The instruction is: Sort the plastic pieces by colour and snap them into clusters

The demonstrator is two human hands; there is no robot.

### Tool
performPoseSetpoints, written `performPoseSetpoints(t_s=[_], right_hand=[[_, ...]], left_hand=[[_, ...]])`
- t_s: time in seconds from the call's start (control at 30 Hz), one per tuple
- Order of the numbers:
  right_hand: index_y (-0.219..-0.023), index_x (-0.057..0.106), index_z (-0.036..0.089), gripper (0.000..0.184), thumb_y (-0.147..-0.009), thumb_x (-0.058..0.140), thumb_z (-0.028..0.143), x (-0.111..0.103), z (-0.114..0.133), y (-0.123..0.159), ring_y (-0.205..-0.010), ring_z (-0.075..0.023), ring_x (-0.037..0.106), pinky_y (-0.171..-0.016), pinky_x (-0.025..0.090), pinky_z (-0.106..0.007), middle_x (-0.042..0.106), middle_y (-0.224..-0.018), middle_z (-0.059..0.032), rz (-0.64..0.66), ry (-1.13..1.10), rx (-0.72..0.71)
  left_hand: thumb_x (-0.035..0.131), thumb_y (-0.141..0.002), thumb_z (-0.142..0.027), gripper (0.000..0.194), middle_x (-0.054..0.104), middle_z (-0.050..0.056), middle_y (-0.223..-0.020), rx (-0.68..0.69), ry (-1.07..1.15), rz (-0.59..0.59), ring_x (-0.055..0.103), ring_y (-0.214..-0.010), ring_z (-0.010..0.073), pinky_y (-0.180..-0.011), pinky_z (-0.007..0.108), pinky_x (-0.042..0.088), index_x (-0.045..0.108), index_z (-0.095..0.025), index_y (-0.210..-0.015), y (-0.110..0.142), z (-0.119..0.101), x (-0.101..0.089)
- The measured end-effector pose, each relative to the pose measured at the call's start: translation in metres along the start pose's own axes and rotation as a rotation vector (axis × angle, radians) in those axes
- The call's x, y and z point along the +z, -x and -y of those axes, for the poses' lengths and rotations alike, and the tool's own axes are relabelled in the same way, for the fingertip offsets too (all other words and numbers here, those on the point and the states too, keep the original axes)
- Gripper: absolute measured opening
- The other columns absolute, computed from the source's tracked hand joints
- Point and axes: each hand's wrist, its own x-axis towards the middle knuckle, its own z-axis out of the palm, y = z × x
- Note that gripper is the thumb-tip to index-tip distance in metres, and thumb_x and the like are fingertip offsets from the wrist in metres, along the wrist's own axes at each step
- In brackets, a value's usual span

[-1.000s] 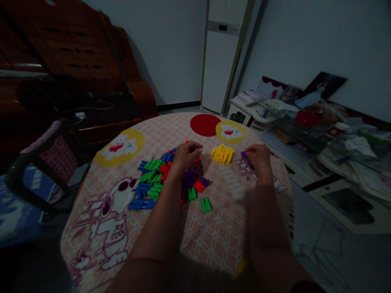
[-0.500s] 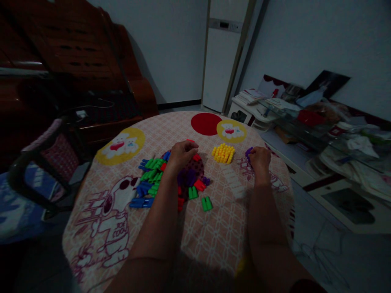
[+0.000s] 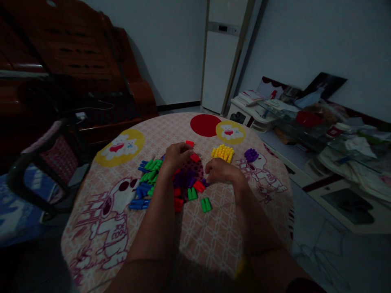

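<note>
My left hand (image 3: 177, 158) hovers over the far left of a pile of plastic toy blocks, its fingers spread and bent above a red block (image 3: 194, 157). My right hand (image 3: 224, 170) is over the pile's right side, with thumb and fingers apart beside a small purple block (image 3: 205, 182). More purple blocks (image 3: 186, 179) lie between my hands. Green blocks (image 3: 149, 176) and blue blocks (image 3: 139, 204) spread to the left, partly behind my left forearm. Yellow blocks (image 3: 222, 152) form a tight cluster behind my right hand. A purple cluster (image 3: 251, 155) sits farther right.
The round table wears a patterned cloth (image 3: 210, 232). Two green blocks (image 3: 206, 204) lie near the pile's front edge. A chair (image 3: 61, 162) stands at left, before a wooden sofa (image 3: 91, 61). A cluttered cabinet (image 3: 305, 134) runs along the right wall.
My right hand has moved left from the purple cluster to the mixed pile, leaving that cluster uncovered. My left hand has shifted slightly left and lower, its fingers more spread.
</note>
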Motion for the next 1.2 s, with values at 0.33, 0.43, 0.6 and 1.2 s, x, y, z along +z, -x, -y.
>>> performPoseSetpoints(t_s=[0.33,0.43,0.6,1.2], right_hand=[[-0.080,0.080,0.016,0.023,-0.074,0.061,0.004,0.004,0.009,-0.002,-0.074,-0.0137,0.066,-0.065,0.042,-0.019,0.076,-0.080,-0.0037,0.076,0.159,-0.104],[-0.078,0.079,0.014,0.017,-0.075,0.064,0.006,0.004,0.010,-0.004,-0.073,-0.0146,0.066,-0.064,0.042,-0.021,0.076,-0.079,-0.0059,0.055,0.188,-0.042],[-0.079,0.078,0.015,0.016,-0.072,0.065,0.008,-0.026,-0.015,0.014,-0.076,-0.0163,0.068,-0.067,0.046,-0.023,0.076,-0.080,-0.0066,-0.247,0.107,0.127],[-0.068,0.076,0.010,0.022,-0.073,0.055,0.014,-0.041,-0.145,0.069,-0.066,-0.0264,0.065,-0.069,0.049,-0.034,0.064,-0.055,-0.0133,-0.794,0.230,0.854]], left_hand=[[0.062,-0.073,-0.039,0.029,0.074,0.005,-0.078,0.000,-0.031,0.010,0.064,-0.070,0.0183,-0.064,0.027,0.045,0.074,-0.015,-0.084,-0.001,0.001,0.000],[0.061,-0.074,-0.041,0.032,0.074,0.006,-0.078,0.002,-0.042,0.010,0.064,-0.071,0.0189,-0.063,0.027,0.045,0.074,-0.015,-0.086,-0.001,0.002,0.000],[0.062,-0.075,-0.042,0.031,0.074,0.006,-0.076,-0.014,-0.106,0.011,0.065,-0.070,0.0193,-0.063,0.028,0.045,0.075,-0.016,-0.087,0.000,0.003,-0.003],[0.060,-0.079,-0.032,0.027,0.077,0.004,-0.084,0.009,-0.256,0.094,0.067,-0.075,0.0199,-0.071,0.029,0.047,0.079,-0.019,-0.093,0.001,0.001,-0.001]])
